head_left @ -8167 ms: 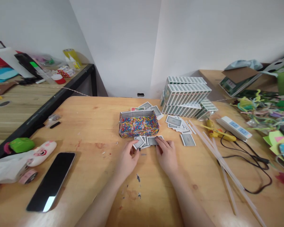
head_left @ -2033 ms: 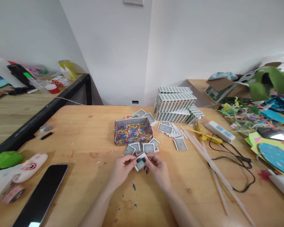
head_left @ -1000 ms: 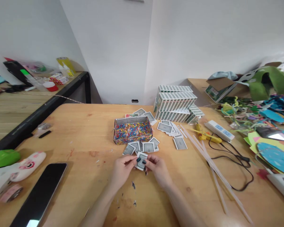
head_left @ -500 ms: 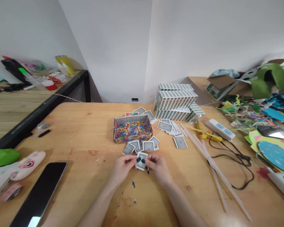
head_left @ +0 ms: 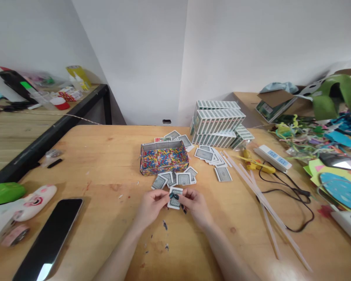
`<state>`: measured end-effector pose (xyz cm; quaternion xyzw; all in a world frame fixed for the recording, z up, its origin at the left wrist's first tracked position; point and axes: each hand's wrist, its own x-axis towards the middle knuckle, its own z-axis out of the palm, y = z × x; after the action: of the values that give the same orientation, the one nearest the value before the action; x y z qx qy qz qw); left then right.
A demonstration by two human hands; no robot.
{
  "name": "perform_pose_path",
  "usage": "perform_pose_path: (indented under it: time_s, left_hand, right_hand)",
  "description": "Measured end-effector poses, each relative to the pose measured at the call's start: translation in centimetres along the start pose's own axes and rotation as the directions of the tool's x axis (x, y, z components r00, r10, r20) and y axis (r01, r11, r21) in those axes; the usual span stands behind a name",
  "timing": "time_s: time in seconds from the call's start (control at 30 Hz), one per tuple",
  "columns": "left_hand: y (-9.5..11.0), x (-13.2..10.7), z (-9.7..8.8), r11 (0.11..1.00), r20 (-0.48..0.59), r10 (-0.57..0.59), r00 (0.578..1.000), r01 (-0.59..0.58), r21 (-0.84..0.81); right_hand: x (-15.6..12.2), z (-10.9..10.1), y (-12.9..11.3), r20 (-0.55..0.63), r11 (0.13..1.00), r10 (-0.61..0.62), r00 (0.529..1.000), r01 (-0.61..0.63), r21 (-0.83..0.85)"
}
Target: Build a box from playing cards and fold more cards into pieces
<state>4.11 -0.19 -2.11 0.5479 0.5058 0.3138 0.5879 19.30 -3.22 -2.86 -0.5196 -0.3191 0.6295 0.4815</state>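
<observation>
Between my two hands is a playing card (head_left: 174,203) with a grey patterned back, face down just above the table. My left hand (head_left: 153,205) pinches its left side between thumb and fingers. On the other side my right hand (head_left: 195,205) grips it the same way, the thumbs nearly meeting on the card's back. Just beyond lie loose playing cards (head_left: 183,178), overlapping face down. Behind them stands an open rectangular box (head_left: 163,170) covered in a multicoloured pattern, with card backs showing along its far inner wall.
Stacked card packs (head_left: 219,120) stand at the back right, with more scattered cards (head_left: 204,154) before them. Farther right are a yellow glue gun (head_left: 259,168), a power strip (head_left: 272,158) and glue sticks (head_left: 263,199). A phone (head_left: 48,238) lies at left beside a white toy (head_left: 32,205).
Both hands keep hold of the card in nearly the same place; the thumbs have shifted slightly on it. The whole view has tilted a little.
</observation>
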Motion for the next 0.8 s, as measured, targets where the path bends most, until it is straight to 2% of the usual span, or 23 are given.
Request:
perform_pose_path:
  time_s: [0.3,0.63,0.8]
  left_hand:
    - [0.52,-0.12,0.23,0.997,0.056,-0.032,0.998,0.035,-0.065]
    - [-0.15,-0.26,-0.08,0.995,0.074,0.078,0.994,-0.082,0.053]
    - [-0.17,-0.2,-0.12,0.992,0.095,0.106,0.99,-0.112,0.055]
  right_hand:
    - [-0.08,-0.04,-0.04,-0.005,0.999,-0.013,1.0,0.013,-0.038]
    - [-0.1,-0.07,-0.05,-0.004,0.998,-0.02,1.0,0.02,-0.051]
    - [-0.1,-0.03,-0.05,-0.009,0.999,-0.017,1.0,0.017,-0.042]
